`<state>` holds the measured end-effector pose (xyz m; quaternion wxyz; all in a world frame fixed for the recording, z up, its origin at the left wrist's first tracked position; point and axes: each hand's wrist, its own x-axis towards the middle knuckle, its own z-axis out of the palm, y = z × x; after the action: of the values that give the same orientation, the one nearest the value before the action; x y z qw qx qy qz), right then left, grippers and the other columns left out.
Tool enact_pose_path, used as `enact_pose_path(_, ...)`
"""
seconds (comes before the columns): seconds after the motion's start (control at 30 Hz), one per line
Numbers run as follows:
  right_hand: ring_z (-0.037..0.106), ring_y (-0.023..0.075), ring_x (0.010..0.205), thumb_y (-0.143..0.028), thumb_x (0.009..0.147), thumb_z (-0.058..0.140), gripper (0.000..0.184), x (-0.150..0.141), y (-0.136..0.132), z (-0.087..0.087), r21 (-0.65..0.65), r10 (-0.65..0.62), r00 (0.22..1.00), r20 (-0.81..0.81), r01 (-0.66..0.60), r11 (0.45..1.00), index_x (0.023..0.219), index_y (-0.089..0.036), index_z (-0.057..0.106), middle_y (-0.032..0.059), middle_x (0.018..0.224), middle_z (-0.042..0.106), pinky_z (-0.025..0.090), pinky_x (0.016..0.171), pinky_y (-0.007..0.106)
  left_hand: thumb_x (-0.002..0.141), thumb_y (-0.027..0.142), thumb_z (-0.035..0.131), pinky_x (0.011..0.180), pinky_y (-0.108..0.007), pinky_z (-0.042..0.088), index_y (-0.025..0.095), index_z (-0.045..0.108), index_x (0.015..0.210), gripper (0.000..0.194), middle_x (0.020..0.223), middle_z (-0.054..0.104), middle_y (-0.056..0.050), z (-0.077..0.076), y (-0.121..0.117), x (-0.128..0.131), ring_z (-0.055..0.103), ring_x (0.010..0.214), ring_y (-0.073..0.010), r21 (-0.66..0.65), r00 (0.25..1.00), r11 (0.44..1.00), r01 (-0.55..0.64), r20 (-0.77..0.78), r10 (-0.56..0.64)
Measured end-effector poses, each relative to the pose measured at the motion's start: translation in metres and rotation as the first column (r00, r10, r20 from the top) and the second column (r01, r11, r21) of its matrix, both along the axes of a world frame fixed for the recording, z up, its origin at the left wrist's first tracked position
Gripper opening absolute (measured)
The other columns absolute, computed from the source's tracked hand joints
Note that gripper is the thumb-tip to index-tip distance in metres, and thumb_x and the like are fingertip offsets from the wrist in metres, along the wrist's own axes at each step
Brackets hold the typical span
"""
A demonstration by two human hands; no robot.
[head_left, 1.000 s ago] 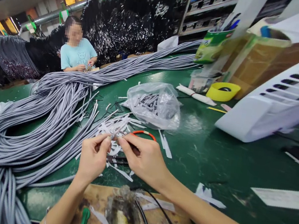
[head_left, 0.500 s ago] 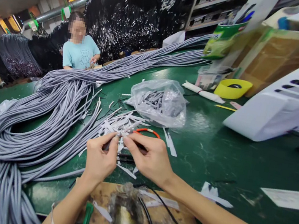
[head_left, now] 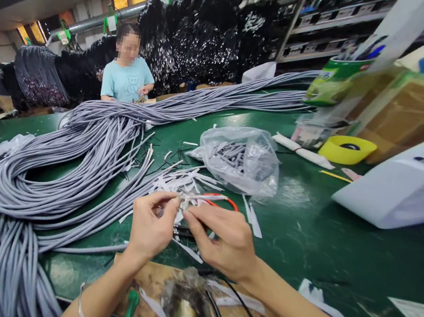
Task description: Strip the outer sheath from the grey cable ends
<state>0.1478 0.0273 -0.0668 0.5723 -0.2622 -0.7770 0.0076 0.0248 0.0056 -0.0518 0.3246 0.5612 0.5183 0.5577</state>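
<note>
My left hand [head_left: 150, 227] pinches the end of a thin grey cable [head_left: 193, 197] above the green table [head_left: 305, 235]. My right hand [head_left: 222, 237] meets it from the right, fingers closed on the same cable end and its fine wires. A red rubber band [head_left: 225, 200] lies just behind my fingers among white paper strips [head_left: 179, 180]. The big bundle of grey cables [head_left: 73, 156] runs from the lower left up across the table.
A clear bag of grey cut pieces [head_left: 242, 158] lies behind my hands. A wooden board with a tool and black wires [head_left: 186, 301] sits at the near edge. A yellow bowl [head_left: 347, 148], a cardboard box [head_left: 411, 100], a white slatted casing [head_left: 416, 183]. A seated person in a light blue shirt [head_left: 127, 81].
Both hands have stayed pinched together on the cable end. The view has shifted a little, so the scene sits lower and further right.
</note>
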Motion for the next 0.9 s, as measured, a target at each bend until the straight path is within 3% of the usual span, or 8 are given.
enact_pose_path(0.17,0.058,0.0129,0.045,-0.013,0.080,0.046,0.025,-0.001,-0.011,0.000,0.038,-0.015,1.000,-0.004,0.015,0.999,0.064,-0.021,0.064,0.0027,0.053,0.065,0.043,0.047,0.024,0.068,0.027,0.060,0.052,-0.022,0.043,0.010,0.070,0.072,0.020,0.063,0.066,-0.006,-0.002,0.007,-0.005,0.056,0.056,-0.0132,-0.017,0.998,1.000,0.003,0.056,-0.002)
enact_pose_path(0.3,0.037,0.0088,0.031,-0.018,0.083,0.041,0.032,-0.005,-0.025,-0.001,0.242,0.296,0.948,0.115,-0.316,0.917,0.057,-0.023,0.059,-0.0043,0.035,0.045,0.029,0.036,0.024,0.068,0.032,0.060,0.043,-0.019,0.035,0.009,0.067,0.069,0.023,0.049,0.053,0.001,-0.007,0.020,-0.016,0.045,0.046,-0.0079,-0.066,0.977,0.986,-0.153,0.143,0.161)
enact_pose_path(0.4,0.037,0.0079,0.036,-0.024,0.079,0.053,0.022,-0.005,-0.018,-0.004,-0.170,0.093,0.986,-0.138,-0.116,0.978,0.057,-0.020,0.054,-0.0045,0.040,0.044,0.030,0.037,0.022,0.070,0.035,0.059,0.037,-0.016,0.027,0.009,0.066,0.077,0.028,0.048,0.046,0.005,-0.008,0.020,-0.014,0.034,0.038,-0.0032,-0.102,0.974,0.993,-0.063,0.212,0.084)
enact_pose_path(0.5,0.034,0.0070,0.037,-0.036,0.068,0.064,0.022,-0.001,-0.002,-0.005,-0.603,-0.079,0.952,-0.294,-0.121,0.789,0.071,-0.016,0.057,-0.0068,0.043,0.040,0.029,0.035,0.021,0.068,0.038,0.062,0.034,-0.015,0.023,0.010,0.063,0.080,0.031,0.049,0.046,0.005,-0.005,0.013,-0.005,0.032,0.036,-0.0018,-0.180,0.970,0.980,0.085,0.238,-0.040)
enact_pose_path(0.57,0.042,0.0085,0.042,-0.039,0.069,0.061,0.026,0.001,0.006,-0.005,-0.672,-0.034,0.935,-0.352,-0.227,0.705,0.076,-0.014,0.059,-0.0027,0.051,0.051,0.034,0.039,0.021,0.065,0.041,0.065,0.033,-0.014,0.021,0.010,0.062,0.074,0.032,0.049,0.047,0.005,-0.002,0.009,-0.002,0.031,0.034,-0.0007,-0.233,0.961,0.962,0.144,0.264,-0.080)
enact_pose_path(0.67,0.050,0.0109,0.050,-0.038,0.072,0.056,0.024,0.001,0.013,-0.006,-0.673,-0.002,0.901,-0.434,-0.322,0.666,0.070,-0.014,0.059,0.0021,0.059,0.059,0.040,0.046,0.023,0.058,0.045,0.069,0.032,-0.014,0.018,0.009,0.061,0.063,0.037,0.049,0.047,0.004,0.003,0.008,-0.004,0.026,0.032,0.0013,-0.298,0.925,0.916,0.268,0.345,-0.159)
enact_pose_path(0.8,0.041,0.0078,0.040,-0.041,0.064,0.061,0.027,0.001,0.023,-0.008,-0.731,-0.042,0.853,-0.521,-0.420,0.537,0.059,-0.016,0.055,-0.0022,0.047,0.051,0.031,0.038,0.021,0.057,0.044,0.072,0.031,-0.015,0.019,0.008,0.065,0.062,0.037,0.047,0.051,0.001,0.006,0.009,-0.011,0.030,0.031,0.0001,-0.248,0.895,0.902,0.353,0.370,-0.248)
enact_pose_path(0.9,0.031,0.0048,0.036,-0.046,0.065,0.059,0.031,0.005,0.031,-0.010,-0.732,-0.119,0.823,-0.556,-0.417,0.539,0.057,-0.017,0.051,-0.0038,0.047,0.049,0.024,0.034,0.020,0.056,0.042,0.073,0.031,-0.016,0.020,0.009,0.067,0.062,0.035,0.047,0.055,-0.001,0.007,0.008,-0.014,0.035,0.031,-0.0016,-0.187,0.909,0.930,0.315,0.342,-0.239)
